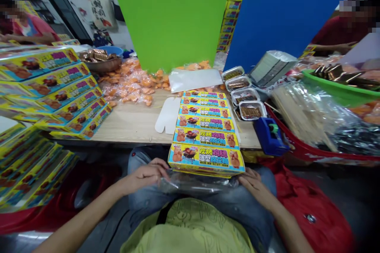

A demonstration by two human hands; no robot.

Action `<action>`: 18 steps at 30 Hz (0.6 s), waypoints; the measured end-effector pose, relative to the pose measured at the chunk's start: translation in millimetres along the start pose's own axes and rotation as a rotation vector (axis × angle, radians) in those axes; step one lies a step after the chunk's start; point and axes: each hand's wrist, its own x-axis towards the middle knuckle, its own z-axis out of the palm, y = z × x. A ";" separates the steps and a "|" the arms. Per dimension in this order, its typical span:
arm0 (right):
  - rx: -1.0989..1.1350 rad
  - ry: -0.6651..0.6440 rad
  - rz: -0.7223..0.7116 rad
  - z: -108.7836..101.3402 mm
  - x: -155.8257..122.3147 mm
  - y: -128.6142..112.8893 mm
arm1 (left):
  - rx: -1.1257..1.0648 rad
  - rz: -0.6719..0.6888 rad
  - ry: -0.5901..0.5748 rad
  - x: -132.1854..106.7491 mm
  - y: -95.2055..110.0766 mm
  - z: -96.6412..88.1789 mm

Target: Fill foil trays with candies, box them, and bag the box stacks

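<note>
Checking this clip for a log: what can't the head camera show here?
All in the head view:
Fingertips of the right hand: hidden by the nearest printed box.
End of the plastic film: hidden under that box.
Whatever lies behind the green board and blue board: hidden by them.
Contents of the foil trays: too small to identify.
Co-worker: cut off by the left edge.
</note>
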 end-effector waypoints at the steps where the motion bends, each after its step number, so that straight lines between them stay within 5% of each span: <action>1: 0.008 0.003 -0.009 -1.2 0.0 -0.7 | 0.009 -0.012 -0.091 0.5 5.2 0.6; 3: 0.036 0.008 -0.039 -3.1 -1.5 -0.7 | 0.089 -0.072 -0.234 -0.7 10.7 0.7; 6: 0.081 0.025 -0.075 -2.8 -4.7 0.9 | 0.200 -0.166 -0.286 -4.2 4.6 -1.3; 13: 0.192 0.117 -0.110 0.3 -2.8 -11.6 | -0.156 -0.271 -0.034 1.5 -27.1 -12.7; 18: 0.361 0.069 -0.089 -22.7 -11.9 -35.7 | -0.345 -0.286 0.128 3.1 -22.1 -28.9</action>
